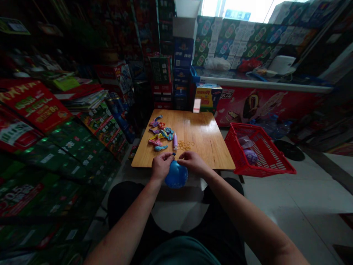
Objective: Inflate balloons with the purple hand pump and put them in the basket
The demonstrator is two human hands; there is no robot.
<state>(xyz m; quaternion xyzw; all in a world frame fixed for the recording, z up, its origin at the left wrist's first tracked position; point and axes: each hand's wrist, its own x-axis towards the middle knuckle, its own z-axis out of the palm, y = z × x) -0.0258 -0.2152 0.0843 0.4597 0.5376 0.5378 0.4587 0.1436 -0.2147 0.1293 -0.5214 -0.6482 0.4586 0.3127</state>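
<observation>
A small inflated blue balloon (pixel 176 175) hangs at the near edge of the wooden table (pixel 198 127), its neck up. My left hand (pixel 161 165) pinches the neck from the left. On the right side of the neck, my right hand (pixel 193 162) has its fingers pressed together; whatever they grip is too small to make out. Just beyond my hands lies a purple pump (pixel 175 141), with several yellow rubber bands (pixel 182 145) to its right. Uninflated balloons in several colours (pixel 160 133) are spread over the table's left part.
On the floor right of the table stands a red basket (pixel 261 170) holding a purple patterned balloon (pixel 250 156). Stacked green cartons (pixel 55 165) line the left side. A yellow and blue box (pixel 209 96) and a pink freezer (pixel 234 106) are behind the table.
</observation>
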